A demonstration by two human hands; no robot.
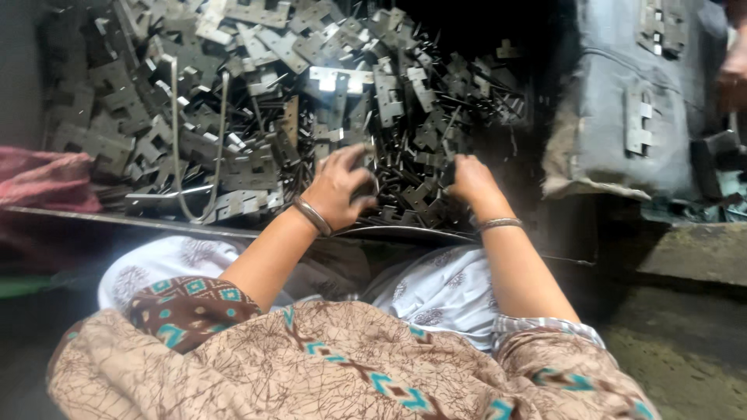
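Note:
A big heap of flat grey metal hinge plates (257, 93) mixed with thin metal pins (459, 109) fills a shallow tray (156, 222) in front of me. My left hand (336, 187) reaches into the near part of the heap, its fingers curled around dark metal pieces. My right hand (469, 180) rests on the heap a little to the right, fingers dug down among pins and plates; what it holds is hidden. Both wrists wear metal bangles.
A bent wire loop (194, 140) lies on the heap at the left. A grey sack (622, 101) with a few hinge plates on it stands at the right. Another person's hand (733, 70) shows at the far right edge. Pink cloth (43, 179) lies left.

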